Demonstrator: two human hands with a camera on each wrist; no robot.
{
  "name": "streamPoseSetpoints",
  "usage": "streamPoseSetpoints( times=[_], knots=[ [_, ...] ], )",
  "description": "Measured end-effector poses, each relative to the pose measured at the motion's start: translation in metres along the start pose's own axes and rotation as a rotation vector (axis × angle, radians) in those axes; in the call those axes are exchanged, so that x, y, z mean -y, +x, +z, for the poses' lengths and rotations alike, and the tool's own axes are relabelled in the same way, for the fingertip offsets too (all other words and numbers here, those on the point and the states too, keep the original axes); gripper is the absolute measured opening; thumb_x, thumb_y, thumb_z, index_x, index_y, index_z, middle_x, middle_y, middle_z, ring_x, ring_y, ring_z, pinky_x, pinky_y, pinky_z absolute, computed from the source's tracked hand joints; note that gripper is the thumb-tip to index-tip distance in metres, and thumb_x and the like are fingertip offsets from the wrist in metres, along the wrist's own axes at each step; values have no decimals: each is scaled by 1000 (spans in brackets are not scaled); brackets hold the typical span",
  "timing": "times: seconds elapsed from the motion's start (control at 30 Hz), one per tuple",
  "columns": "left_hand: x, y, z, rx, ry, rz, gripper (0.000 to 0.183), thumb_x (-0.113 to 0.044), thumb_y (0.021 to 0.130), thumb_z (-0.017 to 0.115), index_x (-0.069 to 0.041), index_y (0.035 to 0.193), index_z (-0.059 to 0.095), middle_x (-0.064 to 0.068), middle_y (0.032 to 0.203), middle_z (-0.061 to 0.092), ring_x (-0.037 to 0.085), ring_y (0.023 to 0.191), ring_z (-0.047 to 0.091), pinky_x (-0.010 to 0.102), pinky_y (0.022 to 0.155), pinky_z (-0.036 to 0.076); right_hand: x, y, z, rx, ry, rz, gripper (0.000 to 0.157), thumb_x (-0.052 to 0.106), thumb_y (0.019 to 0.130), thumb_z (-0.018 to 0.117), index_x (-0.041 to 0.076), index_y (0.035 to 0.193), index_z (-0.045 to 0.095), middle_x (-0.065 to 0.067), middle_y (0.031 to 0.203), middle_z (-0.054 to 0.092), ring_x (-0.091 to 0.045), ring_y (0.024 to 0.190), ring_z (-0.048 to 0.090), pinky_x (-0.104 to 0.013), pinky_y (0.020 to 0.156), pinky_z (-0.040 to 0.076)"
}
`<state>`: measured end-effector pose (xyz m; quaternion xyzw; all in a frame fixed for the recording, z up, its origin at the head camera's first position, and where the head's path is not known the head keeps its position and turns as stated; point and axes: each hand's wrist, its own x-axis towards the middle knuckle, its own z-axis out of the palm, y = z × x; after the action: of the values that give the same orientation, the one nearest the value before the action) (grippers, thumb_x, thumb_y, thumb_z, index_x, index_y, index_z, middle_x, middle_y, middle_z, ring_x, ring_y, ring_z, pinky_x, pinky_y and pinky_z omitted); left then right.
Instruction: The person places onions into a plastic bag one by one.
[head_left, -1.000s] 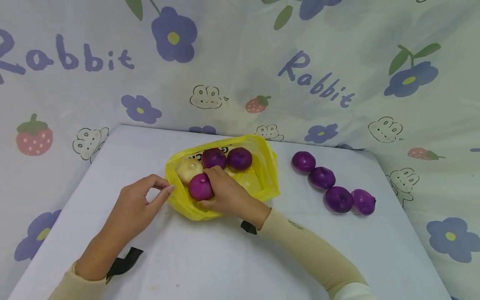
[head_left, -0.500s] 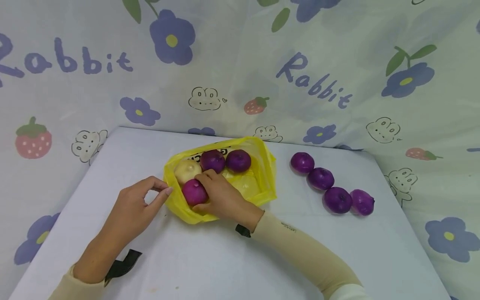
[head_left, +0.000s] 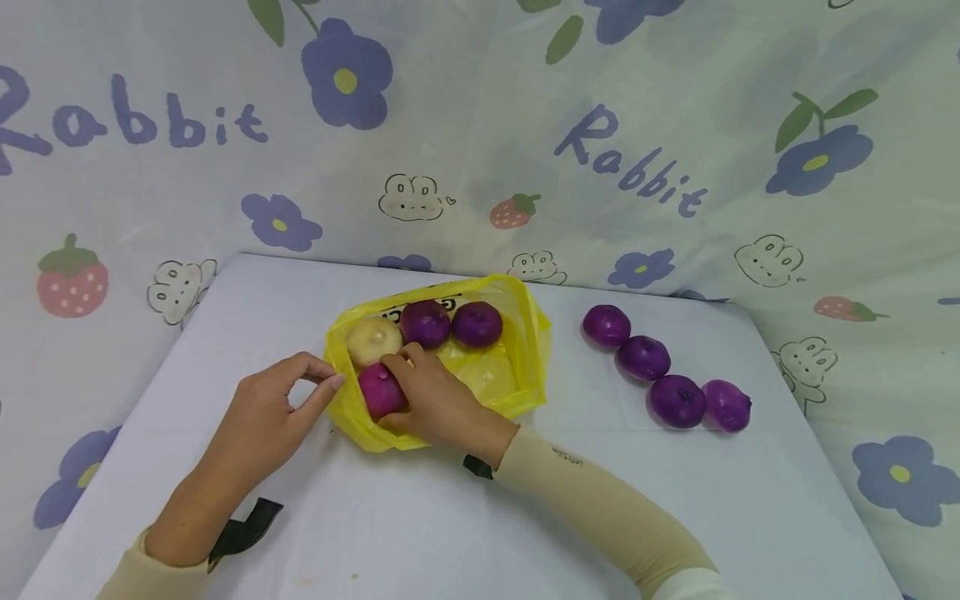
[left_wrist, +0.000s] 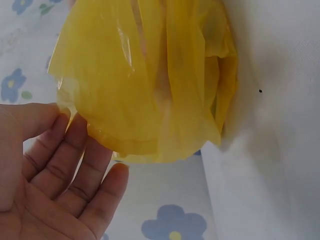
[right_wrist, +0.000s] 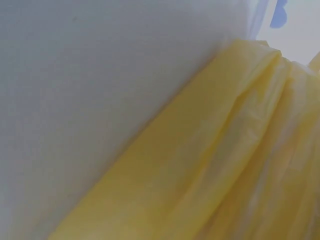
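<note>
In the head view a yellow plastic bag (head_left: 531, 358) lies open-mouthed on the table. My left hand (head_left: 262, 421) pinches its left rim between thumb and fingertips; the left wrist view shows the hand (left_wrist: 60, 185) at the edge of the bag (left_wrist: 125, 80). Inside the bag, my right hand (head_left: 438, 400) grips a red onion (head_left: 381, 392) at the front left. Behind that one sit a pale yellow onion (head_left: 374, 340) and two dark red onions (head_left: 426, 323). Only the bag's folded side (right_wrist: 200, 170) and the table show in the right wrist view, with the hand hidden.
Several red onions (head_left: 643, 358) lie in a slanting row on the white table (head_left: 480, 533), right of the bag. A patterned cloth (head_left: 465, 125) hangs behind the table. Dark straps (head_left: 251, 529) hang at both wrists.
My right hand has moved left and slightly toward me with the red onion, to the bag's left front side. The left hand has kept its pinch on the rim.
</note>
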<state>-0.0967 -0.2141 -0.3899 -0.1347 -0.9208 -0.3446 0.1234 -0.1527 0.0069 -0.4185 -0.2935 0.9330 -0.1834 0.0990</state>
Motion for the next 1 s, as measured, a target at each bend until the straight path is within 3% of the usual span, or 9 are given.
streamPoseSetpoints(
  times=[0.17, 0.4, 0.6, 0.83, 1.0],
  knots=[
    [0, 1, 1, -10, -4, 12, 10, -16, 97, 77, -15, 104, 70, -3, 98, 74, 19, 93, 67, 30, 78, 56, 0, 0, 2, -11, 47, -5, 76, 31, 91, 85, 9, 151, 44, -7, 138, 48, -16, 123, 52, -26, 104, 48],
    [2, 1, 3, -19, 2, 30, 10, -15, 97, 77, -15, 103, 69, -4, 96, 73, 19, 91, 67, 13, 77, 47, 1, -1, 5, -39, 101, -8, 69, 18, 91, 85, 6, 143, 40, -9, 133, 50, -16, 121, 59, -24, 105, 47],
    [3, 0, 3, -19, -4, 40, 10, -14, 97, 76, -15, 102, 68, -4, 95, 73, 17, 90, 65, 10, 76, 45, 1, -1, 4, -55, 105, -10, 60, 20, 89, 87, 10, 128, 43, -5, 124, 52, -14, 114, 60, -21, 100, 49],
    [2, 1, 1, -17, -9, 34, 11, -15, 96, 78, -14, 104, 69, -4, 97, 73, 18, 90, 65, 22, 75, 52, 1, -3, 2, -55, 99, -3, 58, 29, 89, 86, 13, 126, 45, -2, 121, 50, -12, 112, 59, -22, 99, 50],
    [3, 1, 1, -15, 0, 33, 12, -14, 96, 78, -15, 104, 69, -4, 97, 73, 17, 90, 65, 15, 74, 49, 1, -5, -2, -57, 99, 1, 57, 33, 90, 85, 12, 126, 46, -2, 120, 51, -12, 109, 59, -21, 96, 51]
  ],
)
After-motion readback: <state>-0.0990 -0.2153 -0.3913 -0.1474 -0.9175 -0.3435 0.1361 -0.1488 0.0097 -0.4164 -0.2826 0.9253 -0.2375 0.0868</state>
